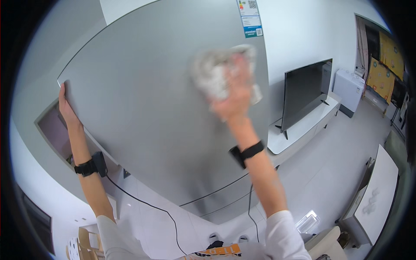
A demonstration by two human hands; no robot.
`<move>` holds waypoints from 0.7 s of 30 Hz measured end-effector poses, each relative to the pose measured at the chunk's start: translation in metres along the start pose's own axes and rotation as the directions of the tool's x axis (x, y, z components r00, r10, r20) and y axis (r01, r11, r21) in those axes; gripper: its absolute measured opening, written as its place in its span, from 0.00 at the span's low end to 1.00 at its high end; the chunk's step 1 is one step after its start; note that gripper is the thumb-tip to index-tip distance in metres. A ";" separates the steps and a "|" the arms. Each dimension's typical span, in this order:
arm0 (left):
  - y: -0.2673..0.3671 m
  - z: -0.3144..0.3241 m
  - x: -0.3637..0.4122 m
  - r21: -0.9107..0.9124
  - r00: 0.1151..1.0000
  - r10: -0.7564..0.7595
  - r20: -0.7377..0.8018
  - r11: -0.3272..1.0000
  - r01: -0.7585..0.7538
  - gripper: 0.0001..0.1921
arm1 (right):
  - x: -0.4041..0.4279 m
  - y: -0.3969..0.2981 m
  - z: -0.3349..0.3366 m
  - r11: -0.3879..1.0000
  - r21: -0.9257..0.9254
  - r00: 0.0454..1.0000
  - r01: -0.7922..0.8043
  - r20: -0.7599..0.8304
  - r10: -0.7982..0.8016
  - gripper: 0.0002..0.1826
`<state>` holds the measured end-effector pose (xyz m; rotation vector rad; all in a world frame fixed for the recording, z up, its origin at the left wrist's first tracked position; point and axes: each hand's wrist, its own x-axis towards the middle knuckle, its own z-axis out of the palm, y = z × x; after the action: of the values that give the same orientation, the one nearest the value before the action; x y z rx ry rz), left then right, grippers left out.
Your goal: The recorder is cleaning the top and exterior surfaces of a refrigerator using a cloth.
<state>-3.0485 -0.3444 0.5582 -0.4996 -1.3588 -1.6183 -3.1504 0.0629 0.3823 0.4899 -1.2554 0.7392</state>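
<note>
A tall grey refrigerator door (pixel 146 107) fills the middle of the view, with a printed energy label (pixel 252 19) near its top right. My right hand (pixel 235 87), blurred, presses a crumpled whitish cloth (pixel 211 73) against the upper right part of the door. At the far left, my left hand (pixel 66 107) rests along the door's left edge, fingers pointing up, with no object seen in it. Black straps with small dark devices are on both wrists, and a thin black cable (pixel 149 204) hangs from the left one.
Right of the refrigerator, a television (pixel 305 94) stands on a low white cabinet (pixel 279 146). Beyond it is a white washing machine (pixel 347 91). A white-topped table (pixel 377 198) is at the lower right, near a clear plastic container (pixel 308 221) on the floor. Wooden chairs (pixel 85 239) stand lower left.
</note>
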 end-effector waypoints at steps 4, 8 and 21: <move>-0.003 0.021 -0.006 0.051 0.997 0.030 -0.065 0.998 -0.026 0.21 | 0.010 0.083 -0.028 0.979 -0.105 0.980 -0.176 -0.116 0.163 0.34; 0.003 0.015 -0.004 -0.002 1.000 -0.001 -0.016 1.000 0.001 0.20 | -0.011 0.091 -0.022 0.936 -0.085 0.926 -0.341 -0.199 0.319 0.33; 0.003 0.031 -0.012 -0.009 0.996 -0.014 -0.083 1.000 0.014 0.19 | -0.114 -0.148 0.025 1.000 -0.009 0.973 -0.029 0.227 0.030 0.30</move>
<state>-3.0476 -0.3108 0.5597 -0.4236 -1.2969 -1.6388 -3.0738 -0.0816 0.2874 0.5646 -1.4804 0.7192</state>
